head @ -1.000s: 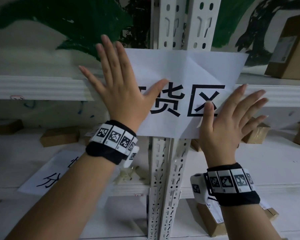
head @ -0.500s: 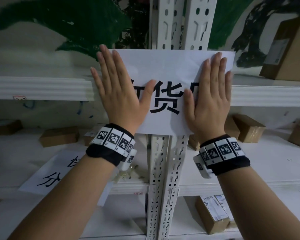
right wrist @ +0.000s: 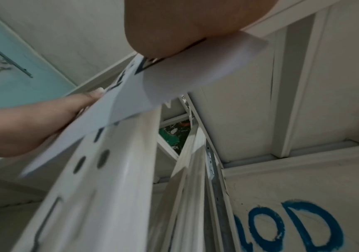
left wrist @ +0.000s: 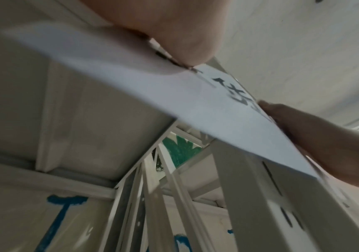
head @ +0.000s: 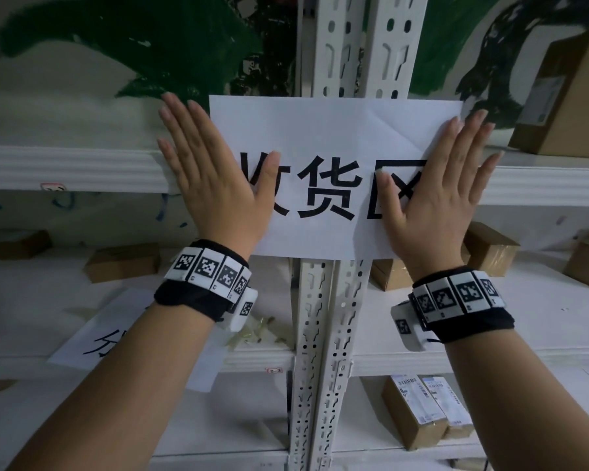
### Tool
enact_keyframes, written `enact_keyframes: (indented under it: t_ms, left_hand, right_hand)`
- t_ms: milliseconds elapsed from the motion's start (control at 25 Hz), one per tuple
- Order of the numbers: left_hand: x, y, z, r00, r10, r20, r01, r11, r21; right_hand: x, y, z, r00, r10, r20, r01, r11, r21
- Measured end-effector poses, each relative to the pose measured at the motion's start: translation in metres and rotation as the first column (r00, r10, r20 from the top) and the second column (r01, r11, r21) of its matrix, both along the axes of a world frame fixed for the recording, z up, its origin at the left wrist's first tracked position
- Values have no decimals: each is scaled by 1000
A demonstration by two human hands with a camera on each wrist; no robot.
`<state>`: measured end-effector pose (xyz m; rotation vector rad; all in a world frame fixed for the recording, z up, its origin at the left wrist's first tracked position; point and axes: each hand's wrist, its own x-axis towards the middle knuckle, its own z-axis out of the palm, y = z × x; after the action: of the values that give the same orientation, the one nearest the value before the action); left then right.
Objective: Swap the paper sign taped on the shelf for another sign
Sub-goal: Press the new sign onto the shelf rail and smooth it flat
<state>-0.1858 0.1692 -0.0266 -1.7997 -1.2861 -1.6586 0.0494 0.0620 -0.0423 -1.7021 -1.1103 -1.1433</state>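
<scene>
- I am pressing my left hand (head: 211, 185) flat on the left edge of the paper sign (head: 323, 137), fingers straight and slightly spread, thumb lying over the first printed character.
- I am pressing my right hand (head: 436, 198) flat on the sign's right edge the same way, fingers spread, thumb resting on the last character.
- The sign is sitting across the two white perforated uprights (head: 323, 317) and over the front lip of the shelf (head: 65, 168), level, with a diagonal crease near its upper right corner.
- The sign is reading 收货区 in heavy black print; both end characters are partly covered by my thumbs.
- In the left wrist view the paper (left wrist: 174, 95) is showing edge-on, blurred, under the heel of the palm.
- A second paper sheet (head: 96, 331) is lying on the lower shelf board at left; one black character, apparently 分, is showing, the rest is hidden by my forearm.
- Cardboard boxes (head: 422, 416) with printed shipping labels are standing on the bottom shelf; label text too small to read.
- Blue painted lettering (right wrist: 290, 226) is showing on the back wall; it looks like "OD", partial.
</scene>
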Motion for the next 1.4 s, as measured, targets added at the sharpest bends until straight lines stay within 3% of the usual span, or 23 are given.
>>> enact_keyframes:
  t_ms: [240,520,720,880,1000,1080,1200,1400]
  left_hand:
    - [21,-25,-19,985,-89,-149,90,996,0]
    - [43,-39,-39,934,-274,-231,273,961,-35]
    - [37,-40,-40,893,-361,-270,354,932,-74]
    - [30,-50,-30,870,-381,-312,378,923,-73]
    - [23,-66,-17,871,-418,-258,438,899,25]
    - [21,-71,-10,882,-414,-223,436,898,55]
    - [22,-82,3,874,-408,-264,367,910,-193]
    - [33,-97,20,869,-379,-317,217,869,-445]
  right_hand:
    - [-28,-6,-2,994,-86,-73,87,996,9]
    - [-48,-3,-14,997,-55,-62,57,998,34]
    - [-55,-10,-10,997,-51,66,49,998,27]
    - [-53,-24,-1,964,129,234,-148,987,65]
    - [-52,-40,16,939,245,241,-229,969,-94]
    - [-51,-45,29,965,241,101,-204,936,-287]
    - [-48,-56,44,987,139,-80,-160,839,-520]
    - [-50,-63,53,974,148,-172,-225,724,-652]
